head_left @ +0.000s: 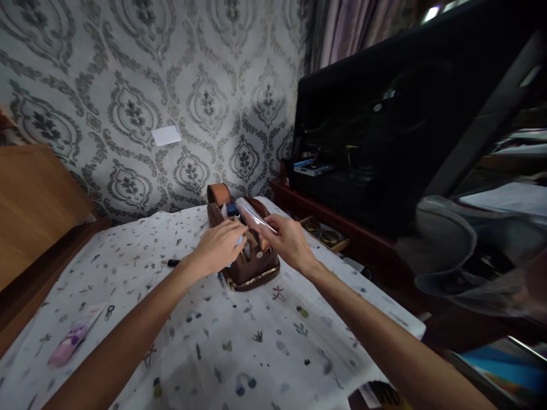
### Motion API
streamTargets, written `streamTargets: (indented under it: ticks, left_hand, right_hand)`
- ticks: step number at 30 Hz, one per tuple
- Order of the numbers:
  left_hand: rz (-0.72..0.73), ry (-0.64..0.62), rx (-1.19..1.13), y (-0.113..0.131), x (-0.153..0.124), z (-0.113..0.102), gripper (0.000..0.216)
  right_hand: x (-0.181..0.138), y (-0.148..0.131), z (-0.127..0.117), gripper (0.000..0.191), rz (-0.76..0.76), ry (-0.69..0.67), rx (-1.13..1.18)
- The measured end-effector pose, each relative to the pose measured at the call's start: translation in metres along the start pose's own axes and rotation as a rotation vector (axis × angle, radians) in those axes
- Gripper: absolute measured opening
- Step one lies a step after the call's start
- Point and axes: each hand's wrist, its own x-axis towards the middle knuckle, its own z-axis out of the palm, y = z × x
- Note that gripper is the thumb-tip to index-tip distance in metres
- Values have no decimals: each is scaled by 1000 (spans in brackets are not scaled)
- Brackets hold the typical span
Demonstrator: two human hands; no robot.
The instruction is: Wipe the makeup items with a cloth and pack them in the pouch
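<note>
A brown leather-like bag [256, 278] with a gold zipper stands on the cloth-covered surface, its top open. My right hand [293, 240] is closed around a shiny silvery-pink cylinder [252, 214], which lies slanted over the opening. At the bag's left side my left hand [220, 245] is closed, its fingers curled over the edge; a bit of light blue shows beneath them, too hidden to name. A dark blue item [232, 209] pokes out of the bag behind that hand. The tan strap [219, 193] loops up at the back.
White printed cloth [205, 353] covers the surface. A pink-and-white tube [77, 336] lies at left, a dark pen-like item [173, 263] near my left wrist. At right are a large black screen [363, 136] and an open drawer [342, 245]. Patterned wallpaper rises behind.
</note>
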Motion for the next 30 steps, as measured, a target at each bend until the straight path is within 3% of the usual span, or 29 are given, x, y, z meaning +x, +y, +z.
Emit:
streamTargets:
  ticks: [2,4,8,14,20,24,30]
  left_hand:
    - [6,-114,108,1,4,0,26]
    - [8,-144,129,2,2,-1,24]
    - [-3,-62,46,3,-7,1,22]
    - [-14,-50,38,3,-9,6,22]
    - [-16,-11,41,2,-10,11,23]
    - [-29,-3,54,2,-11,13,22]
    - [-31,-20,49,2,-10,13,21]
  right_hand:
    - [4,-2,-2,30,0,10,-38]
    - [10,-4,-4,28,-10,11,-72]
    - [23,-11,0,31,-9,-58,-139]
    - [43,-17,12,24,-11,-162,-358]
    - [59,-26,18,31,-30,-251,-384]
    - [59,-22,25,17,-29,-278,-437]
    - [53,-9,27,14,-47,-377,-478]
